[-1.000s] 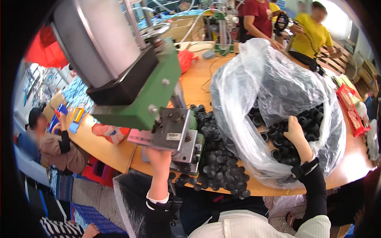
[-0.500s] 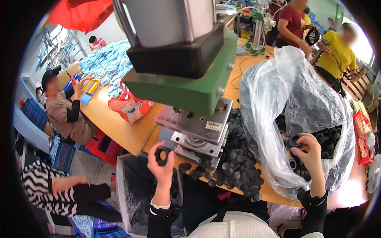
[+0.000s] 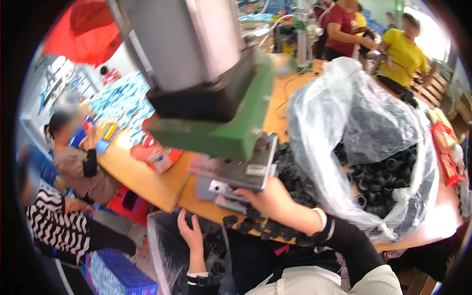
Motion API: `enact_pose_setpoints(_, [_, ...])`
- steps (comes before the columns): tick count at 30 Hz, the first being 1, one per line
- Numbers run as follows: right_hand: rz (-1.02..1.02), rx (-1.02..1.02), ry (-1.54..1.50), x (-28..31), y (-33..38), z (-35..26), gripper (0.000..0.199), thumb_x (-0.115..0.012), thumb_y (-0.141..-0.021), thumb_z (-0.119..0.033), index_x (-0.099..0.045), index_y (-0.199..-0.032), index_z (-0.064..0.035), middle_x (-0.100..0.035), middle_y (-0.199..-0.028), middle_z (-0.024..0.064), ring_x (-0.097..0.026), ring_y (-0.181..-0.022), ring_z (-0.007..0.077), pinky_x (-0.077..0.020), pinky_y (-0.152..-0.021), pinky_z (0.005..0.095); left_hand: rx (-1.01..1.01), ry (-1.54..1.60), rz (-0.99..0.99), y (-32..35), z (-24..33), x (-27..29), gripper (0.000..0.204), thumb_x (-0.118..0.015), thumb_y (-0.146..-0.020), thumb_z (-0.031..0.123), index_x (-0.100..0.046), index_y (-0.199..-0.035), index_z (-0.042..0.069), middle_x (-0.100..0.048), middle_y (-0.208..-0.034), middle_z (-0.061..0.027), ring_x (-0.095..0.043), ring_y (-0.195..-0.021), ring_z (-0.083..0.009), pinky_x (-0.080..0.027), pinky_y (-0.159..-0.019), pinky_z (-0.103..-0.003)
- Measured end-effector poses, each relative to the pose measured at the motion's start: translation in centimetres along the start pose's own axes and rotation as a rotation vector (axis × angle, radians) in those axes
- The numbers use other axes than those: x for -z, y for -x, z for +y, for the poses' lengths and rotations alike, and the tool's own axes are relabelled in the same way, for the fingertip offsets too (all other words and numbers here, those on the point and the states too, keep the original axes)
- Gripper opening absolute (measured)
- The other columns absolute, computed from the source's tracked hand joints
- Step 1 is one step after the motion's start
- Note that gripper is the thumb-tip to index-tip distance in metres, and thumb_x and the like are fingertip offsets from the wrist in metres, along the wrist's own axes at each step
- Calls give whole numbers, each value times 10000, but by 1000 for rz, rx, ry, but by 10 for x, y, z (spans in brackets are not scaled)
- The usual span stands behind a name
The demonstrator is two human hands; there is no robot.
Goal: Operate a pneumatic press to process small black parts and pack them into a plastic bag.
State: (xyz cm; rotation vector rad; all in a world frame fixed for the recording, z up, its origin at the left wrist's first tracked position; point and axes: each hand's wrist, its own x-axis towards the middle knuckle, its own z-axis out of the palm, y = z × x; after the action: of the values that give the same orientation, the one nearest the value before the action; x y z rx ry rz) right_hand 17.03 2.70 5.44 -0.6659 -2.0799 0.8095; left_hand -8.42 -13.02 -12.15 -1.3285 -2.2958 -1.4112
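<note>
My right hand (image 3: 273,199) reaches across to the metal die (image 3: 258,164) under the green press head (image 3: 211,135). Its fingers are bent at the gap between the upper plate and the lower block (image 3: 231,200). The fingertips are partly hidden, and whatever they hold cannot be made out. My left hand (image 3: 191,236) is raised with thumb and fingers apart, holding nothing. It is over a plastic-lined bin (image 3: 156,241) with black parts (image 3: 215,248) inside. Small black discs (image 3: 246,225) lie along the table edge below the die.
Right of the press stands a large clear plastic bag (image 3: 314,132) full of black rings (image 3: 378,184). A red-and-white bag (image 3: 160,157) lies on the table (image 3: 147,184) at left. A red basket (image 3: 445,155) sits far right. Several people work around.
My right hand has left the clear bag and moved left to the die. The black ring is gone from my left hand, which has opened and dropped lower, over the bin.
</note>
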Motion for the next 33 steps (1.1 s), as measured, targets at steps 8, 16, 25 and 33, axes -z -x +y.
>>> enact_pose_setpoints(8, [-107,-34,-122,16,-9,-6,375,-702,-742,-204,-598,-1053,-22,-639,-926,211,-617,-840,381,-508,-735,396,-738,-78,-225,-104,63,-61,433,-551,-905,273,-518,-1189,-51,-609,-1079,-201,-577,-963,-293,-455,-852,-382])
enact_pose_setpoints(16, [103,-174,26,73,67,-42,490,-659,-764,-134,-502,-1218,-43,-625,-916,239,-610,-853,400,-488,-719,435,-294,300,-363,-95,58,-64,322,-521,-874,191,-555,-1106,-29,-599,-1047,-206,-555,-990,-352,-429,-851,-416])
enact_pose_setpoints(25, [626,-485,335,237,191,4,409,-702,-783,-230,-587,-1091,13,-651,-984,178,-636,-882,313,-502,-744,353,-227,208,-408,-86,56,-55,401,-475,-919,88,-445,-1295,-46,-471,-1322,-221,-423,-1239,-343,-313,-1043,-393])
enact_pose_setpoints(33, [101,-580,695,279,218,39,401,-674,-754,-187,-580,-1101,-11,-572,-1146,198,-544,-1065,362,-454,-895,406,-260,198,-235,-51,112,-31,418,-475,-956,160,-437,-1306,-65,-459,-1344,-231,-436,-1242,-325,-318,-1040,-368])
